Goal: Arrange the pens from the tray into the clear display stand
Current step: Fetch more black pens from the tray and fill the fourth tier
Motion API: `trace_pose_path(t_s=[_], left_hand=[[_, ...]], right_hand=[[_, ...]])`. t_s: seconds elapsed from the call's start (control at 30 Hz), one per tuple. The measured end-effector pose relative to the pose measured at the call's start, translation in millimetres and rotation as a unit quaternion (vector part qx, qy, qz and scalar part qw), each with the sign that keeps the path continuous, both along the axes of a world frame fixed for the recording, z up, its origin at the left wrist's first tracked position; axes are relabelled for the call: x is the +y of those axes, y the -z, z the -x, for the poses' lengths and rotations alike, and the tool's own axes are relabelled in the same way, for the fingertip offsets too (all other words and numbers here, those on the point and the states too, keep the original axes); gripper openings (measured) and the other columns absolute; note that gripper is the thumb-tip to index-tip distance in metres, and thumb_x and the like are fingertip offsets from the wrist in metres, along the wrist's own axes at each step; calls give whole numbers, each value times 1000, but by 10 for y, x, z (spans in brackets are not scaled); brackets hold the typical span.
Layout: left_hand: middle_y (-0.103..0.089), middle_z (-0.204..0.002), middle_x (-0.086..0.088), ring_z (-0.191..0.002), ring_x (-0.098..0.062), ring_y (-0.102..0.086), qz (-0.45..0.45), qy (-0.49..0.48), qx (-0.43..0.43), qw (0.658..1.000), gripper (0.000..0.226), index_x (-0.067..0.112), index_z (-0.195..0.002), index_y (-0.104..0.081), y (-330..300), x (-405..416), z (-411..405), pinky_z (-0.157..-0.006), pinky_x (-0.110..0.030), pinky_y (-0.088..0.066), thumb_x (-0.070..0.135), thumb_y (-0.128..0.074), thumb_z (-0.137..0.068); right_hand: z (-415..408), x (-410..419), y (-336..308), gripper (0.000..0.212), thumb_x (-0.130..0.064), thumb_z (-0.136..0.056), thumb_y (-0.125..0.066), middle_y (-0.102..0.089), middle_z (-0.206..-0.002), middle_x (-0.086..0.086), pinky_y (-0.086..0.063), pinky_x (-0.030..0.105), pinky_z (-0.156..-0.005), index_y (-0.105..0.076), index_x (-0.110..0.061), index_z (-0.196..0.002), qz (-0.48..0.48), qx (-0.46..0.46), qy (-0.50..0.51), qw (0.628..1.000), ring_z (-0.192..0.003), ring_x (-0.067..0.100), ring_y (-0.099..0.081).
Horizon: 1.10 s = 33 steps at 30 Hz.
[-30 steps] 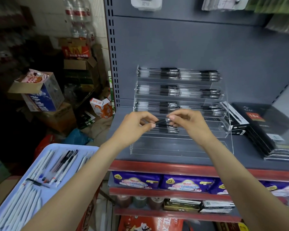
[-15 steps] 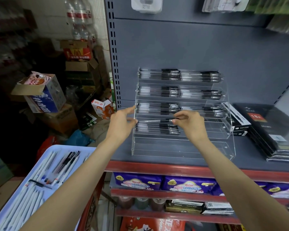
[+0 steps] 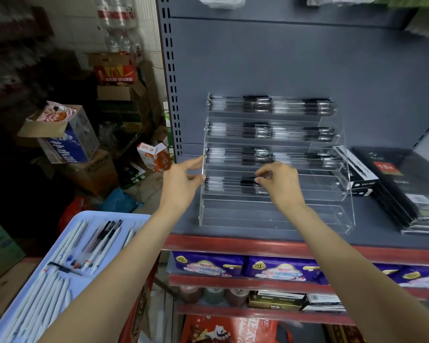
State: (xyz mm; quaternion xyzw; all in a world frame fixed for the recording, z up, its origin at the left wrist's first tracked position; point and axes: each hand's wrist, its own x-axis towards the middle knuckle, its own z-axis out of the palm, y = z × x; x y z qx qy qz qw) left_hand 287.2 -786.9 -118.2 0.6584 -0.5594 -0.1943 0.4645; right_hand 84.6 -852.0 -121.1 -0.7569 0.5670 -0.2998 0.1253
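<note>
The clear tiered display stand (image 3: 278, 220) sits on a grey shelf. Black-capped pens fill its top three tiers. On the left half of the fourth tier lie several pens (image 3: 227, 184); the lowest tiers hold none. My right hand (image 3: 279, 185) pinches the cap end of a pen lying in that fourth tier. My left hand (image 3: 183, 180) is at the stand's left side wall, fingers extended and touching the wall by the pens' ends. The blue tray (image 3: 89, 215) at lower left holds several white and dark pens (image 3: 99, 243).
Black boxes (image 3: 401, 184) are stacked on the shelf right of the stand, and a slim black-and-white box (image 3: 357, 172) leans against the stand's right side. Purple packets (image 3: 245, 267) fill the shelf below. Cardboard cartons (image 3: 67, 142) crowd the floor at left.
My right hand lowered the pen from above the fourth tier down onto the pens lying there. My left hand let go of the pen and moved left to the stand's side wall.
</note>
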Motion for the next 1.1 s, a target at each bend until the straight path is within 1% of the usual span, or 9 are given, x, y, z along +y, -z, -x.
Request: trace_pose_path(t_s=[0.07,0.23,0.4,0.6,0.67,0.77,0.87,1.0,1.1], left_hand=[[-62,-105,12,-83,-1,-60,8,6,14,1000,39,16,-124,-59,2,28,-33,-74,-2,-44,9,-64,-86],[-68,-89,13,-88,-9,-65,13,20,42,999,20,22,-104,-67,86,214,-332,-83,-27,-52,13,-64,-86],[-68,-84,6,-78,0,-65,-19,-16,48,999,19,22,-96,-64,312,594,-946,-77,-24,-53,6,-55,-91],[-67,-83,-7,-66,-7,-60,-134,-77,17,988,17,9,-99,-67,752,1104,-2004,-56,-16,-40,3,-53,-90],[-67,-83,-7,-78,-20,-61,-174,-93,-12,980,16,11,-96,-68,945,1236,-2342,-59,-20,-35,5,-55,-89],[-69,-98,-13,-94,-29,-63,-244,-77,-35,966,22,6,-108,-65,1273,1326,-2776,-76,-26,-45,5,-51,-92],[-66,-100,-14,-91,-30,-61,-270,-25,-74,960,20,3,-102,-65,1535,1238,-3009,-78,-31,-45,2,-48,-92],[-45,-72,-9,-74,-23,-43,-315,36,-161,935,19,10,-71,-48,1705,954,-3021,-65,-30,-32,1,-46,-88],[-51,-82,-14,-81,-34,-53,-338,46,-187,921,14,3,-80,-56,1786,819,-2979,-68,-38,-39,-1,-45,-88]], right_hand=[[-63,47,-43,13,-14,-83,-69,-68,-96,4,-39,10,-71,-72,-11,-95,0,-28,-15,1000,-74,8,-56],[-523,325,-202,11,-11,-83,-67,-69,-90,-1,-40,2,-66,-70,-13,-93,-7,-121,-93,988,-73,11,-60],[-1287,756,-159,20,-7,-88,-56,-60,-91,-4,-37,1,-70,-67,-13,-104,2,-91,-182,979,-76,5,-54],[-2470,1121,477,23,-11,-91,-52,-59,-99,2,-43,20,-77,-64,-13,-110,-116,-32,-234,965,-84,13,-58],[-2791,1178,802,27,-11,-93,-49,-60,-115,8,-44,21,-83,-61,-11,-118,-185,-8,-220,958,-97,19,-61],[-3166,1223,1213,32,-8,-95,-46,-57,-127,13,-44,30,-93,-55,-7,-125,-272,-5,-165,948,-106,29,-59],[-3462,1209,1488,34,-12,-95,-48,-59,-124,15,-44,28,-83,-52,-7,-128,-302,16,-118,946,-107,29,-58],[-3757,1115,1721,39,-23,-95,-53,-56,-120,19,-50,42,-85,-46,-10,-130,-307,41,-62,949,-101,33,-59],[-3880,1036,1844,31,-23,-94,-54,-57,-108,21,-48,40,-71,-47,-8,-119,-309,83,-38,947,-92,35,-58]])
